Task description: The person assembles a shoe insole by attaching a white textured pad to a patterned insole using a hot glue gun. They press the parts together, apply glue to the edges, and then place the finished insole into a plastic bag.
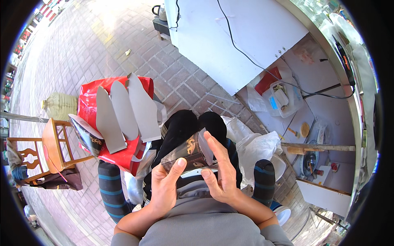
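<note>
My left hand [167, 181] holds a dark printed cardboard piece [181, 153] with gold ornament, its thumb lying on the near edge. My right hand [223, 178] is beside the piece's right end, fingers stretched along a grey flap [205, 147]. Close to the right thumb tip is a pale, flat metal tool [195, 173], perhaps scissors. Whether the right hand grips it is hard to tell. To the left, several grey sole-shaped cardboard pieces [123, 110] lie on a red bag [89, 98]. Next to them rests a dark printed piece [89, 138] with gold ornament.
A wooden chair [52, 147] and a plastic jug [61, 106] stand on the brick paving at left. White plastic bags [254, 147] lie to my right. Beyond are a white panel [234, 40] with a black cable [243, 53], and a clear plastic box [283, 98].
</note>
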Tool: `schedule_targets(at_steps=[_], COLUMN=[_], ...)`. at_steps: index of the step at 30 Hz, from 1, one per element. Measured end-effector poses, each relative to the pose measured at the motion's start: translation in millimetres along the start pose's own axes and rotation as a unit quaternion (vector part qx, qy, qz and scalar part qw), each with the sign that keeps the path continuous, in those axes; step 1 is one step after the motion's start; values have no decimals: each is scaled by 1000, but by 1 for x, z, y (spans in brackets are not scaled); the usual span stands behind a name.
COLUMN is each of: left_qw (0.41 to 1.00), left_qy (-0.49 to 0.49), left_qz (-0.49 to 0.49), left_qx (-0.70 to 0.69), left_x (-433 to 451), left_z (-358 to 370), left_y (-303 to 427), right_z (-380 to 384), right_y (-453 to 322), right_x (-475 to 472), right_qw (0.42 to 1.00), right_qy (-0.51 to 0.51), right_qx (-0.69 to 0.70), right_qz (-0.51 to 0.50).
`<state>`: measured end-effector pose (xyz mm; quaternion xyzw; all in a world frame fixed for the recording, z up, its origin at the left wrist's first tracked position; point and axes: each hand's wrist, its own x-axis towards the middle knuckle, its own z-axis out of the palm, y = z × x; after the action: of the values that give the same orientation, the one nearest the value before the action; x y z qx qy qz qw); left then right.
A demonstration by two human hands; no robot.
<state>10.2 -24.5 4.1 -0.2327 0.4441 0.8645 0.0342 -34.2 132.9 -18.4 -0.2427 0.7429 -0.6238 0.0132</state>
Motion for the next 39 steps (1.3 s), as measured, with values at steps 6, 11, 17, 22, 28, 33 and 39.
schedule_targets(at_steps=[6,11,17,22,28,33,39], left_qw=[1000,1000,1000,1000,998,998,994], left_qy=[13,0,1,3,-45,-45,-65], left_qz=[7,9,25,21,20,20,50], left_qx=[3,-22,-3,22,31,48,68], left_x=[-1,0,-3,-1,-2,-2,2], left_z=[1,1,4,4,0,-5,-7], left_y=[0,1,-3,-6,-12,-18,-20], right_z=[-15,-5,12,7,-8,-1,3], right_y=[3,-3,-4,-6,-6,3,3], right_x=[1,3,-4,-2,19,20,20], right_qw=[998,997,997,994,986,987,985], right_qy=[39,10,34,32,3,-10,24], right_qx=[-31,-58,-64,-96,-138,-132,-125], right_qz=[-29,-42,-33,-45,-90,-86,-113])
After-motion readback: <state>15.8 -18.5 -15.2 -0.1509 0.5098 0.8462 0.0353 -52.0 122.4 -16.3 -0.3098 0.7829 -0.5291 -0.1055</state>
